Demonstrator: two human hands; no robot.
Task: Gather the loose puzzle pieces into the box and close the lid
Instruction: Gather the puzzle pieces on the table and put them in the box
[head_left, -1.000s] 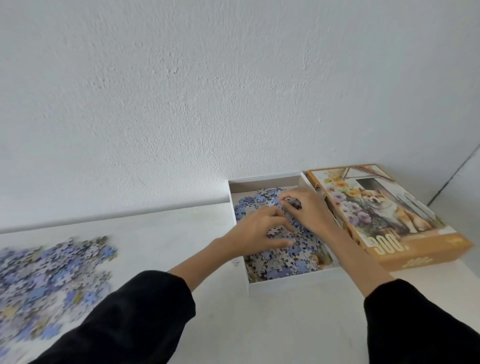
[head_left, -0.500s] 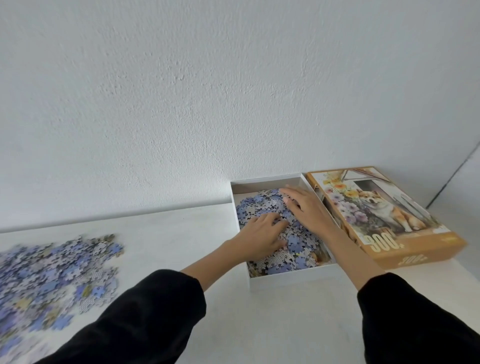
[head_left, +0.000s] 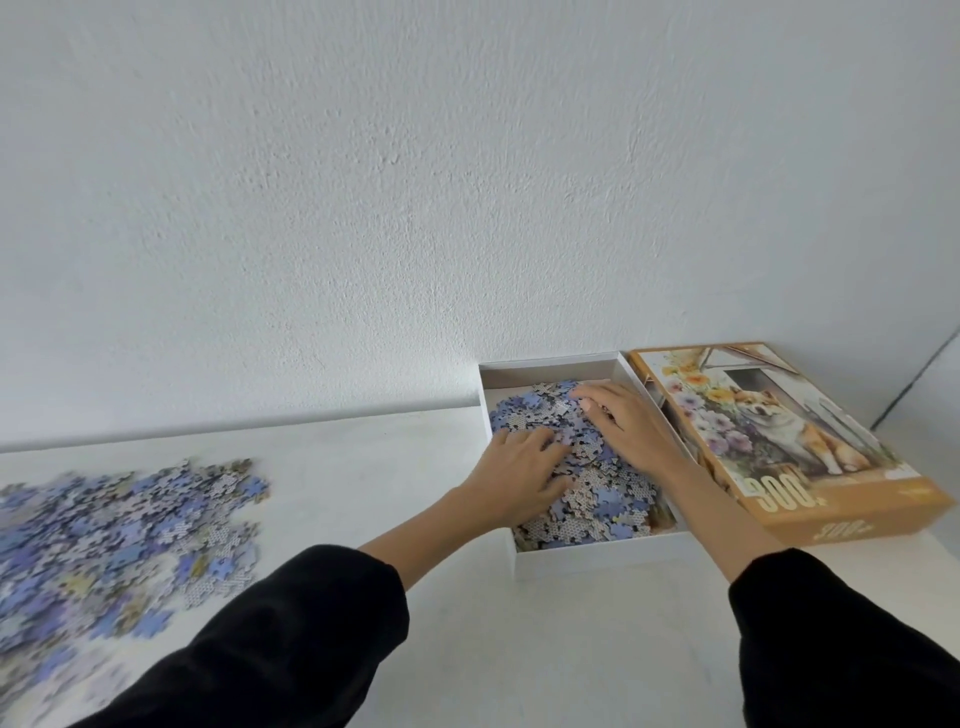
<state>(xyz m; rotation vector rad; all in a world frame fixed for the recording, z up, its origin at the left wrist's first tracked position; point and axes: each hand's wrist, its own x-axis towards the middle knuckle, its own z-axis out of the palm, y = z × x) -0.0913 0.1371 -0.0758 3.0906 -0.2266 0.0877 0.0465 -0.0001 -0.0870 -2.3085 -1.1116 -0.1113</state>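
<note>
While left hand (head_left: 519, 483) and right hand (head_left: 626, 428) press flat, grasping nothing, they hide some pieces (head_left: 597, 501) in box (head_left: 597, 557) | lid (head_left: 779, 441) just beside | pile (head_left: 119, 530) blurred, cut off by frame.

White desk (head_left: 363, 467). Left side: loose puzzle pieces (head_left: 119, 525) spread in a flat heap, mostly blue and grey. Back edge, right of centre: open white box (head_left: 597, 553). Lid (head_left: 779, 441) lies picture-up just beside the box, toward the back right corner.
</note>
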